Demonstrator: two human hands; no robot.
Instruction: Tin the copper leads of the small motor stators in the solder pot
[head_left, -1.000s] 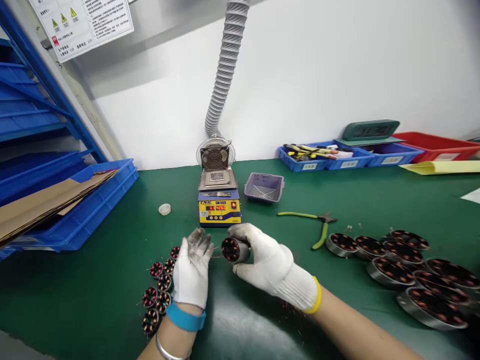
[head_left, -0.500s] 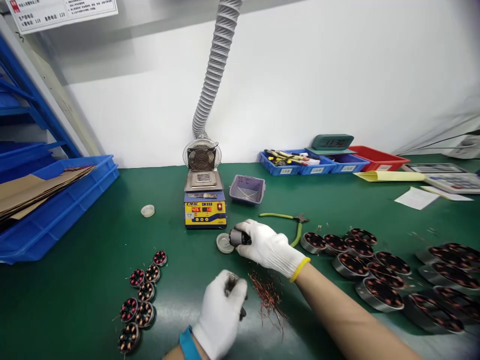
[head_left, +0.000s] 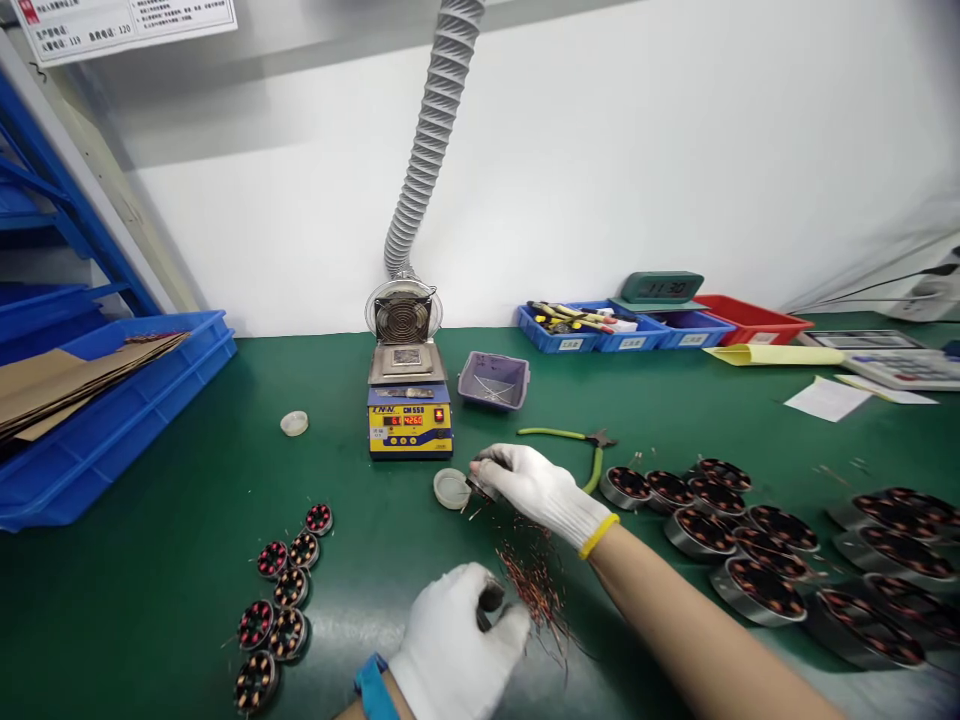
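A motor stator [head_left: 481, 487] with short wire leads is gripped in the gloved fingers of my right hand [head_left: 536, 492]. Its leads are beside or at the small round dish [head_left: 451, 489]; whether they touch it I cannot tell. My left hand [head_left: 469, 635], in a white glove with dark fingertips, is nearer the table's front edge. Its thumb and forefinger are curved and apart, and nothing shows between them. Just right of it lies a loose pile of copper wire clippings [head_left: 538, 590].
Wound stators [head_left: 289, 588] stand in a cluster at left, with several larger ones [head_left: 761, 590] at right. Green-handled cutters [head_left: 600, 440] lie behind my right hand. A solder pot [head_left: 409, 420], a purple bin [head_left: 493, 380] and a round lid [head_left: 294, 423] stand farther back.
My right hand has tilted the stator, so its leads now point down and left toward the dish. My left hand has moved right and its thumb and forefinger have parted.
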